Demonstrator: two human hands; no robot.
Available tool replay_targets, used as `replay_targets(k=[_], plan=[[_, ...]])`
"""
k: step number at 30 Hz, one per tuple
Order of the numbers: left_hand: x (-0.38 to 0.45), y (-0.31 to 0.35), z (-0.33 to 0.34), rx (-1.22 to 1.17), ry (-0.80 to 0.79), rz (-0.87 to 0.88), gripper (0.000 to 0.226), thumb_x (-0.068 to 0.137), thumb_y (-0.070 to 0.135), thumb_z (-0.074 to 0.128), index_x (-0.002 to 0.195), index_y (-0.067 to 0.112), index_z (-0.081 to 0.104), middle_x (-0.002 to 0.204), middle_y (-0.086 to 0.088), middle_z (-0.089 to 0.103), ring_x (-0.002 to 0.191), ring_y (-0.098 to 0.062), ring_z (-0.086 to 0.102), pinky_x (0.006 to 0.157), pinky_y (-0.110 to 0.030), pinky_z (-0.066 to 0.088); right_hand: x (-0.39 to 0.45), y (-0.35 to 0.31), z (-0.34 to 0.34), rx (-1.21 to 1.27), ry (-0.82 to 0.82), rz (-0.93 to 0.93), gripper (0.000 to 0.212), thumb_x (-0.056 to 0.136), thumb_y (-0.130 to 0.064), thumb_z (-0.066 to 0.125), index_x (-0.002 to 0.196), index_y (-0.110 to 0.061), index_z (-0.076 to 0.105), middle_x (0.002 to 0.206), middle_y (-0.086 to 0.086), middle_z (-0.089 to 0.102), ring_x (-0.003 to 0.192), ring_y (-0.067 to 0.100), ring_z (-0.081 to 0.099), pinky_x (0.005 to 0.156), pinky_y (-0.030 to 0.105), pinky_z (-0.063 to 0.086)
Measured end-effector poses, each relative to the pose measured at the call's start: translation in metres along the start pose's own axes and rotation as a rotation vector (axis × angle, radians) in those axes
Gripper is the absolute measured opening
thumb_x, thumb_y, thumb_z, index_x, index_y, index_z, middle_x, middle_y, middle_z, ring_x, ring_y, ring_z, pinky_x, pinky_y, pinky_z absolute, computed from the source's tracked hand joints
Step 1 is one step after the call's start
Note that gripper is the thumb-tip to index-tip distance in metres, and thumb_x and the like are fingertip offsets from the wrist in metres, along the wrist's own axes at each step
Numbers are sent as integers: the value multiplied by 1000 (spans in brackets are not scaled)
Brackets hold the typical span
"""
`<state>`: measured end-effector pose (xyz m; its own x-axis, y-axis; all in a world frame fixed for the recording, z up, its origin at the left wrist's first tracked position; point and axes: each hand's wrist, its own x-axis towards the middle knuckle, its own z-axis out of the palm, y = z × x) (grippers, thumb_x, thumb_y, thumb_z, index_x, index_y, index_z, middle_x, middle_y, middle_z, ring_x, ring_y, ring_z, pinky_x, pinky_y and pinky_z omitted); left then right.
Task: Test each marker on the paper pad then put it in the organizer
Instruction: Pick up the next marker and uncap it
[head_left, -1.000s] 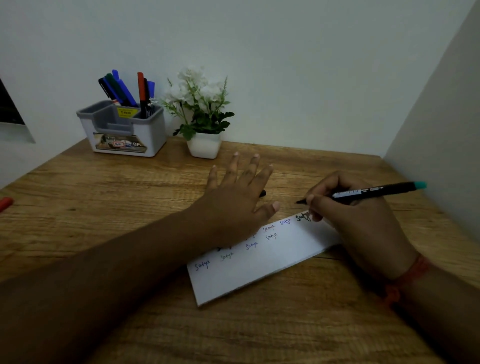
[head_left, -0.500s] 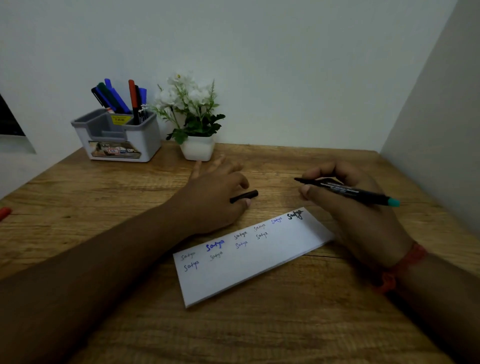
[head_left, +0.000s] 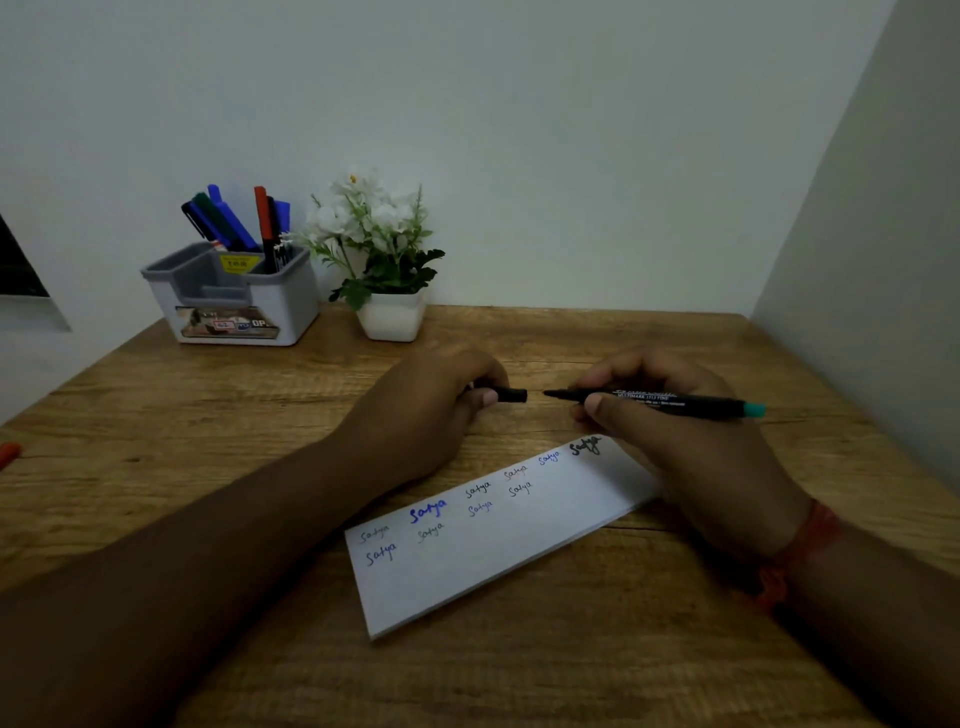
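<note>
A second ago the left hand (head_left: 431, 415) lay flat on the pad (head_left: 498, 535); it has since lifted off toward 12 o'clock and now pinches the cap (head_left: 511, 395). The right hand (head_left: 670, 415) has raised the marker (head_left: 660, 402) from the pad's 2 o'clock corner and turned it level, tip pointing at 9 o'clock, just short of the cap's open end.

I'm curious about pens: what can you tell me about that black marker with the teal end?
The black marker is slim, plastic-looking, with white print on its barrel and a teal end cap. It is uncapped, held roughly level above the wooden table by the right hand, its tip pointing left at the cap that the left hand holds.
</note>
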<state>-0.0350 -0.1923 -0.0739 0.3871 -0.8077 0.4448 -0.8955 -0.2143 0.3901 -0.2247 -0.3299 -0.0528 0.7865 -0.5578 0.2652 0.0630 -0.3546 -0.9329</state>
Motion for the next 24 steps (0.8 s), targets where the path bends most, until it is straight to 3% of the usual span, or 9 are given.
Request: replay_targets(k=[6, 14, 20, 24], plan=[[0, 5, 2, -110, -25, 26, 15, 94, 9, 59, 102, 21, 64, 98, 8, 62, 91, -7, 56, 78, -28, 47, -1, -2, 1, 25, -31, -40, 14, 88, -4, 67, 91, -16, 74, 90, 3, 78, 86, 13, 75, 80, 25, 59], [-1, 7, 1, -76, -33, 54, 16, 95, 15, 59, 105, 27, 63, 101, 11, 58, 94, -4, 53, 78, -23, 43, 0, -3, 3, -4, -47, -41, 15, 88, -5, 69, 90, -18, 74, 90, 4, 77, 87, 16, 75, 85, 33, 58], [-1, 7, 1, -69, -27, 63, 15, 95, 14, 60, 104, 25, 63, 100, 15, 59, 94, -1, 51, 74, -8, 34, -2, -4, 4, -29, -43, -33, 16, 87, -9, 71, 88, -24, 75, 93, 2, 77, 90, 15, 75, 91, 44, 58], [-1, 8, 1, -71, -26, 66, 14, 95, 15, 59, 104, 25, 62, 98, 14, 61, 94, -2, 51, 73, -11, 34, -2, -5, 7, -34, -35, -31, 15, 86, -10, 70, 89, -24, 75, 92, 1, 77, 89, 14, 74, 91, 45, 58]])
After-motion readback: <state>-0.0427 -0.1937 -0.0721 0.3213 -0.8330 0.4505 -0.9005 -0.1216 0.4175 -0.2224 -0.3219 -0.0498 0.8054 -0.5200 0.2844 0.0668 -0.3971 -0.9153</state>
